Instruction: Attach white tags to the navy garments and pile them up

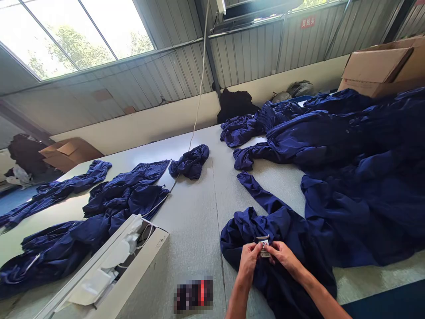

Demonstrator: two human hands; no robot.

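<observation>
A dark blue garment (295, 248) lies bunched on the table in front of me, one sleeve stretched away to the upper left. At its collar is a small white label (264, 249). My left hand (249, 258) pinches the label's left side between thumb and fingers. From the right, my right hand (282, 257) pinches the other side, its thumb close to the left one. Part of the label is covered by the thumbs.
More blue garments (365, 199) are heaped at the right, others (113, 208) at the left. A long white box (146, 257) with bags and cable stands left of me, near a pixelated item (193, 295). A white cord (200, 88) hangs onto the table (195, 212). Cardboard boxes (375, 66) stand behind.
</observation>
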